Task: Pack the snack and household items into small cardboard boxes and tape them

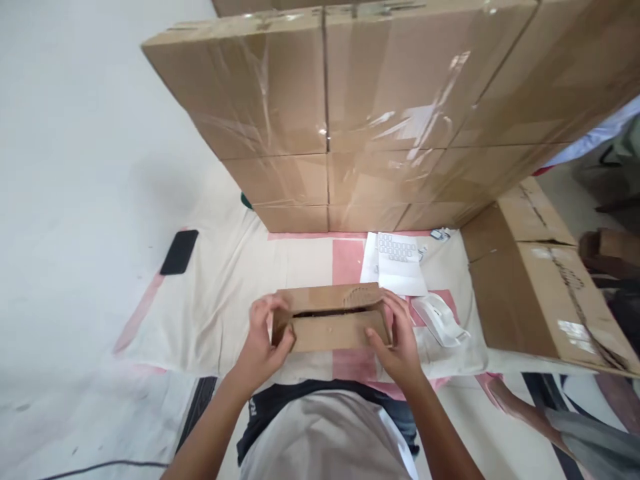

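A small brown cardboard box (332,319) sits low in the middle of the view, above a white and pink cloth (215,300). My left hand (264,343) grips its left end with the fingers curled round the edge. My right hand (397,340) grips its right end the same way. The box's top flaps are nearly closed, with a dark slit between them.
A wall of large taped cartons (350,113) rises behind the cloth. A white tape dispenser (440,319) and a sheet of labels (397,263) lie to the right. An open carton (540,293) stands far right. A black phone (179,252) lies on the left.
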Motion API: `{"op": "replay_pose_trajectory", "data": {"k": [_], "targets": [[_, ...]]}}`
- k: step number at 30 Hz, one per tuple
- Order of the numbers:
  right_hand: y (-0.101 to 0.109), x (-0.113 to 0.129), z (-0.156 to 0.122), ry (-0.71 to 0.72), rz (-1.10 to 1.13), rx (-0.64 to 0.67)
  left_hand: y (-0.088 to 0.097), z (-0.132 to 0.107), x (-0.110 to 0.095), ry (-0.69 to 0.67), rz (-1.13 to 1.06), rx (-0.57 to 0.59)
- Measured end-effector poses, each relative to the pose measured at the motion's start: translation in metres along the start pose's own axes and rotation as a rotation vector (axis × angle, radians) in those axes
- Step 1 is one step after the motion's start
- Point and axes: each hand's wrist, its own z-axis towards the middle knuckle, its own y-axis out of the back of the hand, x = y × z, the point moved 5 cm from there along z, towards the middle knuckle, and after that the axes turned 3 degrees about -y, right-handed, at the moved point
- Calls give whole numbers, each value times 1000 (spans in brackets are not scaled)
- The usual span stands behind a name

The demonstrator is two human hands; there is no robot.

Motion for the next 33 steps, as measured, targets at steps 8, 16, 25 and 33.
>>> {"op": "replay_pose_trajectory", "data": {"k": [8,16,25,33], "targets": [[104,-17,-34,-84,-83,-332,-6,-9,-12,-197,383,330],[146,-97,-48,-432,-345,-209,-9,-9,-24,-250,513,248],[149,-95,-23,-626,-421,-20,-146,-39,-155,-637,-59,127],[151,-102,-8,-713,-345,189,-283,45,-135,-195,-82,305]]}}
